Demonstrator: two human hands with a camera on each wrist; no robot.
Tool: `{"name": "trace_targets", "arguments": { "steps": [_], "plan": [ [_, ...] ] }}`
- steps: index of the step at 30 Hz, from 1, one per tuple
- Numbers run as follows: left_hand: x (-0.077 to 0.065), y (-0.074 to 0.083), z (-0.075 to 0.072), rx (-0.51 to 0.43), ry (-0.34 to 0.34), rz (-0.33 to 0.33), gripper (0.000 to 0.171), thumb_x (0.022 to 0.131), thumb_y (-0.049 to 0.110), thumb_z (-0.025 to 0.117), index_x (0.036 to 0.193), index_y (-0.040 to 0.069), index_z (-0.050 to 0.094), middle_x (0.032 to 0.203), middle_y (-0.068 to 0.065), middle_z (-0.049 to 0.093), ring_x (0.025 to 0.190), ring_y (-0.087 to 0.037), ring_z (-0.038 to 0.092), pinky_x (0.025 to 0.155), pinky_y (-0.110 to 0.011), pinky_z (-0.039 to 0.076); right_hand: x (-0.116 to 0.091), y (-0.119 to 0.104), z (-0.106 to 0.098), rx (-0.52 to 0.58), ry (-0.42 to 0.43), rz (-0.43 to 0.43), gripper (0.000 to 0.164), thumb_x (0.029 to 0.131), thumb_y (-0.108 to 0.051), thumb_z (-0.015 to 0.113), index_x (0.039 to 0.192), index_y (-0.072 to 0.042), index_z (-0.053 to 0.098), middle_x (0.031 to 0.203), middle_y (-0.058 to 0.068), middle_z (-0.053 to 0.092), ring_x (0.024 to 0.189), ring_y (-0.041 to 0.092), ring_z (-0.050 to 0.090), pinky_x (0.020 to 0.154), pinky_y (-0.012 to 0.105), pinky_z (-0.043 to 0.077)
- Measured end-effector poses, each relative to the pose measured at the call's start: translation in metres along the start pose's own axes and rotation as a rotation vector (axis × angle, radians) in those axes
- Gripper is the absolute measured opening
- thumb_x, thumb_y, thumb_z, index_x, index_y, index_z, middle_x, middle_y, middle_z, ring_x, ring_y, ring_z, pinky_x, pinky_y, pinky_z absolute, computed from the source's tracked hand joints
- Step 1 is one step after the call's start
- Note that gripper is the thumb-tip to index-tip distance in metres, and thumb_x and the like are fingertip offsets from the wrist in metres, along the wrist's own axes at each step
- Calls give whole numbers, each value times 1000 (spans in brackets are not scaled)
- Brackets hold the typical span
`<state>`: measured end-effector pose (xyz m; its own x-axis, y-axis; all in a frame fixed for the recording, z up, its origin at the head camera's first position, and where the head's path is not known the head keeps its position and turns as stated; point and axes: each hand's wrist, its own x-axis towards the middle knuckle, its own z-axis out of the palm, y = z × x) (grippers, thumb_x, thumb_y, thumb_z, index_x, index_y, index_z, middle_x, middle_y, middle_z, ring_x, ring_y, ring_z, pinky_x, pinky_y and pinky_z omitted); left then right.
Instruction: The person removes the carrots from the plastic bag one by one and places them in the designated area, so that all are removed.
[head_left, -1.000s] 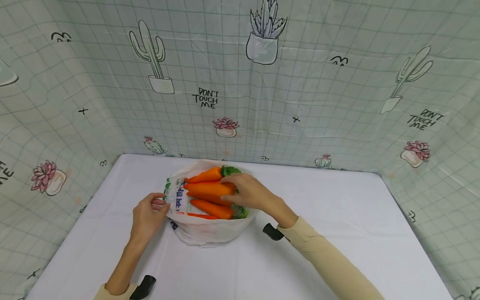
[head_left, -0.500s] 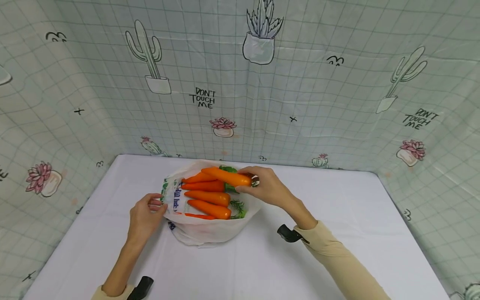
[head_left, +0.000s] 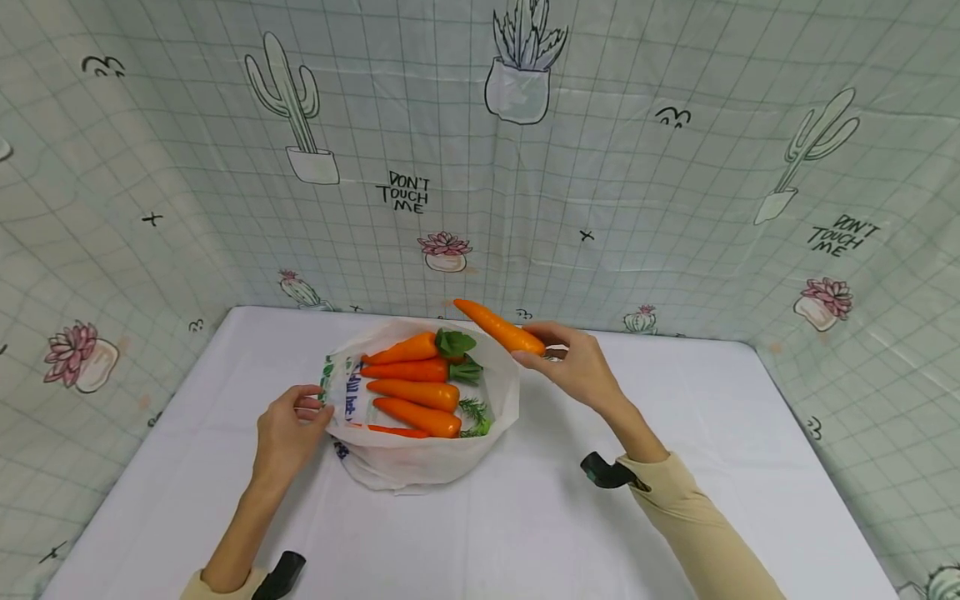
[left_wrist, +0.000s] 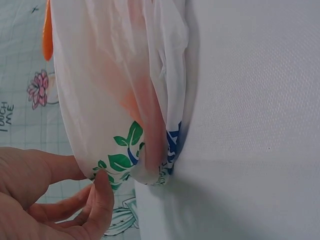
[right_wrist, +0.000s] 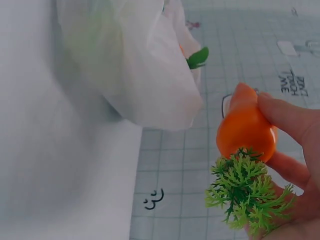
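Observation:
A white plastic bag with green and blue print lies opened on the table, several carrots with green tops inside it. My left hand pinches the bag's left edge between thumb and fingers; the left wrist view shows this pinch beside the printed green leaves. Above the bag's back right rim, my right hand grips one carrot near its thick end, tip pointing up and left. In the right wrist view the held carrot shows its feathery green top.
The table is covered with a white cloth. Behind and at both sides hangs a pale gridded curtain printed with cacti. A black wrist device is worn at the right sleeve, another black device at the left.
My right hand has taken one carrot from among the others, lifted it out of the bag and carried it up and to the right. The left hand keeps its hold on the bag's edge.

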<state>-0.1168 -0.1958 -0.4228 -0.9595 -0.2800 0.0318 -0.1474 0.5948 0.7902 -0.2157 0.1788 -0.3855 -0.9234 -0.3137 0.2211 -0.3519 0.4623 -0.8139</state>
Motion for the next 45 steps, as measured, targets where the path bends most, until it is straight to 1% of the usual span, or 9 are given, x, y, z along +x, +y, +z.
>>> {"name": "trace_targets", "arguments": {
  "steps": [4, 10, 15, 19, 24, 28, 34, 39, 45],
  "plan": [
    [0, 0, 0, 0, -1, -2, 36, 96, 7, 67, 126, -11, 61, 108, -28, 67, 99, -39, 65, 65, -16, 46, -5, 10, -5, 49, 38, 54, 43, 91, -25, 80, 129, -6, 69, 123, 14, 69, 111, 28, 65, 94, 37, 57],
    [0, 0, 0, 5, 7, 7, 36, 95, 7, 68, 126, -10, 62, 107, -27, 67, 98, -39, 65, 67, -20, 48, -15, 27, -8, 50, 92, 141, 46, 94, -32, 76, 131, -6, 68, 123, 13, 69, 113, 28, 64, 95, 35, 56],
    [0, 0, 0, 3, 13, 12, 36, 95, 7, 68, 126, -11, 62, 108, -28, 68, 98, -40, 66, 67, -19, 47, -23, 39, -5, 68, 112, 261, 54, 94, -44, 75, 134, -10, 66, 126, 12, 68, 117, 29, 62, 99, 45, 50],
    [0, -1, 0, 1, 16, 21, 35, 95, 7, 68, 125, -11, 62, 108, -28, 68, 98, -40, 66, 67, -18, 47, -29, 49, -1, 82, 129, 337, 58, 93, -48, 73, 136, -10, 64, 130, 14, 67, 121, 31, 60, 102, 50, 47],
    [-1, -1, 0, -1, 10, 17, 35, 96, 8, 68, 126, -11, 62, 109, -29, 67, 99, -40, 65, 67, -18, 47, -36, 58, 3, 91, 153, 414, 58, 95, -46, 73, 136, -7, 63, 131, 16, 66, 120, 32, 61, 105, 47, 47],
    [-2, -1, -1, 3, 1, 0, 36, 96, 8, 67, 126, -11, 62, 110, -29, 67, 100, -40, 65, 67, -20, 47, -40, 64, 7, 74, 168, 468, 57, 96, -44, 72, 136, -4, 63, 128, 18, 67, 117, 31, 62, 100, 41, 50],
    [-3, -3, 0, -2, -7, -7, 37, 96, 9, 67, 127, -11, 61, 111, -30, 66, 100, -41, 64, 67, -18, 47, -44, 71, 14, 22, 191, 492, 54, 95, -43, 73, 131, -3, 66, 120, 19, 70, 109, 30, 64, 89, 33, 51],
    [-3, -3, 0, -6, -10, -1, 38, 97, 9, 67, 128, -12, 60, 111, -31, 66, 100, -41, 64, 65, -14, 45, -45, 73, 18, -25, 208, 494, 53, 95, -42, 73, 127, -1, 68, 117, 20, 72, 104, 31, 67, 88, 37, 53],
    [-3, -3, -1, -2, -3, 3, 37, 96, 8, 67, 127, -12, 61, 110, -30, 66, 100, -41, 65, 66, -14, 45, -44, 70, 17, -65, 208, 501, 53, 95, -44, 72, 123, 1, 69, 114, 21, 72, 102, 32, 67, 86, 39, 53]
  ]
}}
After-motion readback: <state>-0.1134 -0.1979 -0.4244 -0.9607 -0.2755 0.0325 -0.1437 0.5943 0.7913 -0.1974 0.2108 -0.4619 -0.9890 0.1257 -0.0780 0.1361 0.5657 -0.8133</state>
